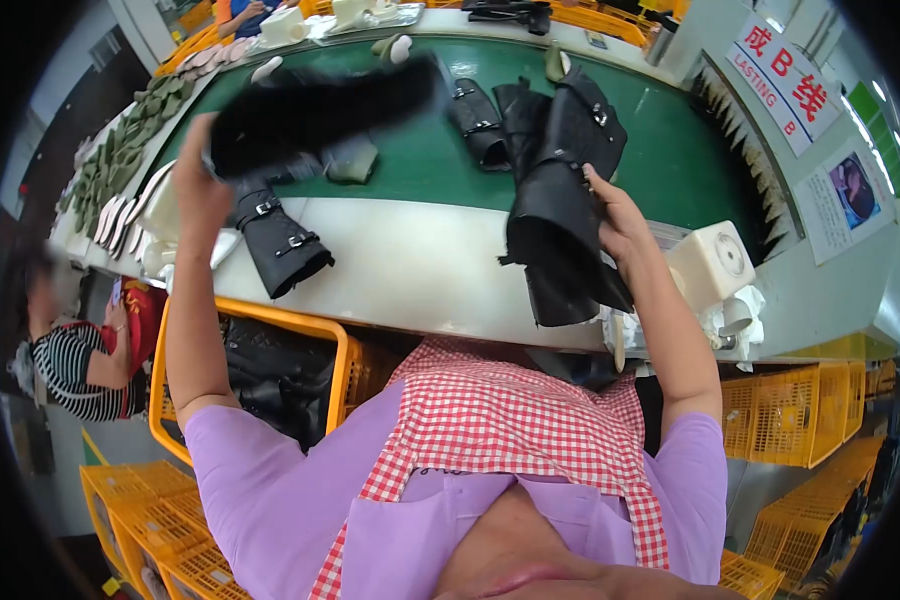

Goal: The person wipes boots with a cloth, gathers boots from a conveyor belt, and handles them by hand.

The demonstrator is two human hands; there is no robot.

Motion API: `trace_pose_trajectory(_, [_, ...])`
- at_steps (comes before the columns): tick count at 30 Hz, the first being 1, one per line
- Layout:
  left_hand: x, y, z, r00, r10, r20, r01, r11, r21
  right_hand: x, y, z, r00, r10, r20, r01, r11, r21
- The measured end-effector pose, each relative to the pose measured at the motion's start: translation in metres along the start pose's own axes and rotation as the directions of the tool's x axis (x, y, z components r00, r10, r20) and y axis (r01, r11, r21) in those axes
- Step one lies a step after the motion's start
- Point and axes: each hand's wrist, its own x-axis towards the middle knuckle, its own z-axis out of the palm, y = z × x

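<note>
My left hand (202, 185) is closed on a black boot upper (320, 118), lifted over the left part of the green belt and smeared by motion. At the right, my right hand (618, 215) grips another black boot upper (555, 215) by its side, its open top facing me. More black leather lies close against that one, and I cannot tell whether my fingers hold it too. Below the raised piece, a black upper with buckled straps (280, 240) rests across the white worktop edge (400, 240). Another buckled upper (480, 122) lies on the green conveyor belt (420, 170).
Black pieces fill an orange crate (345, 370) below the worktop at left. A white box-shaped container (712, 262) stands at right. Olive pieces (140, 140) and insole-like pieces line the left side. A person in a striped top (80, 365) is at far left.
</note>
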Motion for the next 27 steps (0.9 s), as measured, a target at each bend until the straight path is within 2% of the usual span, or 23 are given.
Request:
trace_pose_trajectory(1, [0.002, -0.02, -0.014, 0.997, -0.075, -0.015, 0.072, 0.982, -0.175, 0.007, 0.006, 0.001, 1.0, 0.011, 0.001, -0.01, 0.995, -0.095])
trace_pose_trajectory(2, [0.002, -0.036, -0.025, 0.987, -0.098, -0.13, 0.079, 0.987, -0.14, 0.012, 0.013, 0.007, 1.0, 0.023, 0.013, -0.022, 0.995, -0.094])
trace_pose_trajectory(4, [0.01, -0.04, -0.047, 0.958, -0.123, -0.257, 0.082, 0.983, -0.167, 0.025, 0.031, 0.025, 0.991, 0.131, 0.003, -0.125, 0.951, -0.282])
trace_pose_trajectory(6, [0.016, -0.025, -0.066, 0.935, -0.166, -0.313, 0.118, 0.979, -0.168, 0.036, 0.053, 0.052, 0.986, 0.156, 0.063, -0.127, 0.935, -0.331])
trace_pose_trajectory(7, [0.018, -0.015, -0.072, 0.915, -0.195, -0.353, 0.164, 0.98, -0.118, 0.043, 0.063, 0.065, 0.975, 0.195, 0.103, -0.148, 0.925, -0.35])
trace_pose_trajectory(11, [0.021, 0.011, -0.086, 0.906, -0.191, -0.379, 0.178, 0.982, -0.069, 0.083, 0.105, 0.11, 0.897, 0.39, 0.208, -0.252, 0.838, -0.485])
trace_pose_trajectory(12, [0.02, 0.015, -0.085, 0.907, -0.184, -0.378, 0.172, 0.983, -0.064, 0.099, 0.121, 0.112, 0.871, 0.395, 0.291, -0.141, 0.769, -0.623])
trace_pose_trajectory(13, [0.019, 0.023, -0.082, 0.915, -0.174, -0.365, 0.155, 0.985, -0.081, 0.119, 0.139, 0.112, 0.894, 0.337, 0.295, 0.087, 0.516, -0.852])
trace_pose_trajectory(14, [0.018, 0.026, -0.08, 0.921, -0.166, -0.353, 0.14, 0.985, -0.098, 0.133, 0.153, 0.116, 0.904, 0.282, 0.32, 0.283, 0.165, -0.945])
trace_pose_trajectory(15, [0.014, 0.023, -0.078, 0.936, -0.101, -0.336, 0.104, 0.995, -0.009, 0.131, 0.163, 0.127, 0.915, 0.281, 0.289, 0.337, -0.137, -0.932])
trace_pose_trajectory(16, [0.01, 0.02, -0.074, 0.953, -0.078, -0.293, 0.082, 0.997, 0.002, 0.126, 0.172, 0.135, 0.927, 0.268, 0.263, 0.359, -0.427, -0.83])
trace_pose_trajectory(17, [0.005, 0.022, -0.066, 0.963, -0.078, -0.258, 0.08, 0.997, -0.002, 0.122, 0.185, 0.133, 0.931, 0.232, 0.281, 0.36, -0.476, -0.802])
trace_pose_trajectory(18, [-0.001, 0.028, -0.056, 0.972, -0.08, -0.221, 0.08, 0.997, -0.006, 0.128, 0.195, 0.131, 0.929, 0.315, 0.192, 0.33, -0.478, -0.814])
trace_pose_trajectory(19, [-0.006, 0.032, -0.048, 0.983, -0.01, -0.185, 0.028, 0.995, 0.097, 0.127, 0.197, 0.131, 0.934, 0.304, 0.188, 0.321, -0.483, -0.815])
trace_pose_trajectory(20, [-0.009, 0.033, -0.047, 0.98, -0.084, -0.182, 0.097, 0.993, 0.062, 0.124, 0.199, 0.131, 0.939, 0.294, 0.18, 0.31, -0.489, -0.815])
trace_pose_trajectory(21, [-0.013, 0.04, -0.036, 0.992, -0.055, -0.114, 0.062, 0.996, 0.057, 0.125, 0.2, 0.131, 0.939, 0.295, 0.178, 0.309, -0.49, -0.815])
trace_pose_trajectory(23, [-0.02, 0.046, -0.015, 1.0, 0.013, -0.017, -0.012, 1.0, 0.029, 0.127, 0.2, 0.127, 0.944, 0.267, 0.194, 0.291, -0.393, -0.872])
trace_pose_trajectory(24, [-0.02, 0.045, -0.007, 0.998, 0.055, 0.009, -0.055, 0.998, 0.01, 0.129, 0.203, 0.123, 0.946, 0.264, 0.19, 0.287, -0.399, -0.871])
trace_pose_trajectory(26, [-0.021, 0.042, 0.011, 0.986, 0.168, -0.004, -0.168, 0.985, -0.049, 0.136, 0.209, 0.113, 0.933, 0.246, 0.262, 0.334, -0.328, -0.884])
trace_pose_trajectory(27, [-0.02, 0.046, 0.016, 0.979, 0.203, -0.021, -0.204, 0.979, -0.019, 0.134, 0.209, 0.113, 0.944, 0.191, 0.269, 0.311, -0.245, -0.918])
